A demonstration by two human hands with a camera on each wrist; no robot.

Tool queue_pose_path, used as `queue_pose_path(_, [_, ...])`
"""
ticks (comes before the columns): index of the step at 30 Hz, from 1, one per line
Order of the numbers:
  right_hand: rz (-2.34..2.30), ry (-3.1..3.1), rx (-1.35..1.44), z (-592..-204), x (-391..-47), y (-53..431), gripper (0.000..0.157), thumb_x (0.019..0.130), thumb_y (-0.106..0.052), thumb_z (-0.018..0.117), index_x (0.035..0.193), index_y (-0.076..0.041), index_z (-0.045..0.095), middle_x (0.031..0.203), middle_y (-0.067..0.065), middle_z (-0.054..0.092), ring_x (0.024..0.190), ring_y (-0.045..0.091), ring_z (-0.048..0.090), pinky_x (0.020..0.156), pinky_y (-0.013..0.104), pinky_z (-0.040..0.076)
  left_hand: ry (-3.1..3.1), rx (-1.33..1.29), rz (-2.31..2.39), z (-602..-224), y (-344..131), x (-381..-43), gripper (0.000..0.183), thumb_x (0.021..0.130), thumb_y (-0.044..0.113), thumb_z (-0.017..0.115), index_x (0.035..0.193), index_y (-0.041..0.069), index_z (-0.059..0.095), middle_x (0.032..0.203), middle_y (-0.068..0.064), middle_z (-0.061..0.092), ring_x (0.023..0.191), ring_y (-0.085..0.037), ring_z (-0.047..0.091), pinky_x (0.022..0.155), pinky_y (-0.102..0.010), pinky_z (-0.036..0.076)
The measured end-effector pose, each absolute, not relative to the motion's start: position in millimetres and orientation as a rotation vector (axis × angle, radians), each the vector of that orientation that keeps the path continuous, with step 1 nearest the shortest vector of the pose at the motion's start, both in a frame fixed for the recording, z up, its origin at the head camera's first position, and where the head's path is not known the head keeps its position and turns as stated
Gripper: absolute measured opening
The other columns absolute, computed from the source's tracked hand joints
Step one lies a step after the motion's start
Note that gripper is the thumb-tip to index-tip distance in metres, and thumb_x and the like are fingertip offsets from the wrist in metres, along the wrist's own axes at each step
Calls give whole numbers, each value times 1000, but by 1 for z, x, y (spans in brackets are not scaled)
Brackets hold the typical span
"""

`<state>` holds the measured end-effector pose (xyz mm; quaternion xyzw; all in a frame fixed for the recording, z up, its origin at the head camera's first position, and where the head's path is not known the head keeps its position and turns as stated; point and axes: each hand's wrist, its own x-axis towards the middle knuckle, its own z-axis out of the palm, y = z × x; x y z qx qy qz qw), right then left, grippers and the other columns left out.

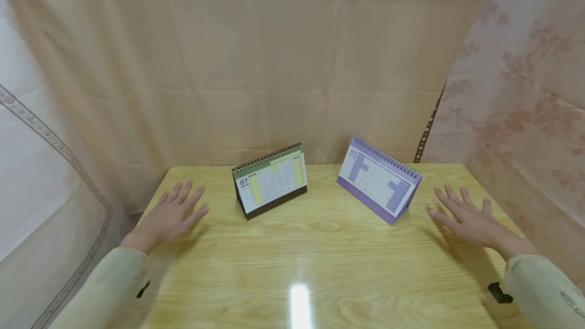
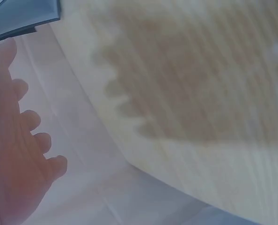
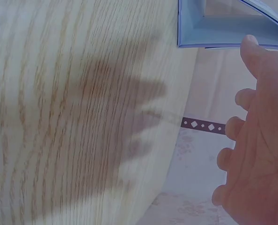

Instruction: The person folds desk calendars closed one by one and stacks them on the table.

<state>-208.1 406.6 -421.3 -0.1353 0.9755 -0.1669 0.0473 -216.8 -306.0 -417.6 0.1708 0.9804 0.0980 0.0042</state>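
Observation:
Two spiral-bound desk calendars stand upright like tents toward the back of the table. The left one [image 1: 271, 182] has a green top, a dark base and the number 07. Purple edges frame the right one [image 1: 379, 179], which reads 03. My left hand [image 1: 170, 216] hovers above the table to the left of the green calendar, fingers spread, touching nothing. To the right of the purple calendar, my right hand [image 1: 470, 217] is likewise held up with its fingers apart. Each wrist view shows a palm beside part of a calendar [image 3: 232, 30] and the hand's shadow on the wood.
The wood-grain table [image 1: 292, 253] has rounded back corners and a bright light reflection near its front. A beige cloth [image 1: 256, 65] hangs behind it. Patterned pale cloth [image 1: 539, 90] hangs on the right, and a whitish cloth [image 1: 45, 192] on the left.

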Motion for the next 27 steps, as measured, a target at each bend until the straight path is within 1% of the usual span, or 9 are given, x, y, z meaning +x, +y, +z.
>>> queue_pose_path(4, [-504, 2974, -409, -420, -208, 404, 79, 106, -50, 43, 164, -12, 5, 163, 31, -4, 142, 61, -12, 94, 77, -28, 3082, 567, 308, -412, -304, -222, 68, 107, 52, 41, 159, 9, 31, 163, -31, 13, 149, -53, 7, 113, -73, 10])
queue_pose_path(9, [-517, 2964, -392, -418, -207, 401, 79, 106, -51, 43, 163, -9, 8, 162, 33, -3, 142, 61, -13, 94, 77, -29, 3095, 611, 314, -401, -300, -231, 67, 107, 52, 41, 158, 8, 35, 161, -33, 16, 147, -56, 10, 112, -74, 11])
queue_pose_path(11, [-544, 2953, -391, -417, -207, 400, 78, 107, -50, 42, 163, -7, 8, 161, 34, -4, 142, 61, -13, 94, 77, -29, 3084, 621, 335, -397, -298, -236, 68, 107, 52, 39, 158, 8, 34, 161, -34, 15, 146, -57, 10, 111, -75, 10])
queue_pose_path(16, [-622, 2917, -376, -416, -208, 395, 78, 107, -50, 41, 163, -7, 7, 161, 35, -6, 142, 61, -14, 91, 81, -26, 3038, 633, 345, -380, -293, -243, 67, 109, 51, 34, 159, 8, 32, 162, -33, 13, 146, -57, 10, 111, -75, 10])
queue_pose_path(20, [-540, 2937, -348, -415, -209, 393, 80, 106, -53, 41, 162, -6, 8, 160, 36, -3, 142, 62, -11, 90, 85, -22, 3015, 630, 330, -365, -287, -246, 66, 110, 52, 29, 159, 7, 31, 161, -31, 18, 147, -55, 13, 112, -74, 11])
queue_pose_path(23, [-470, 2953, -323, -413, -211, 391, 83, 106, -57, 39, 162, -4, 10, 160, 37, -1, 142, 63, -8, 89, 87, -18, 3013, 609, 355, -353, -282, -249, 66, 110, 51, 28, 158, 6, 32, 161, -30, 21, 147, -52, 17, 113, -72, 11])
queue_pose_path(27, [-487, 2925, -266, -405, -212, 387, 88, 105, -60, 36, 159, 5, 10, 158, 40, -1, 141, 64, -6, 90, 88, -13, 3046, 589, 342, -336, -271, -252, 66, 110, 51, 25, 157, 5, 34, 161, -29, 23, 149, -48, 17, 116, -68, 11])
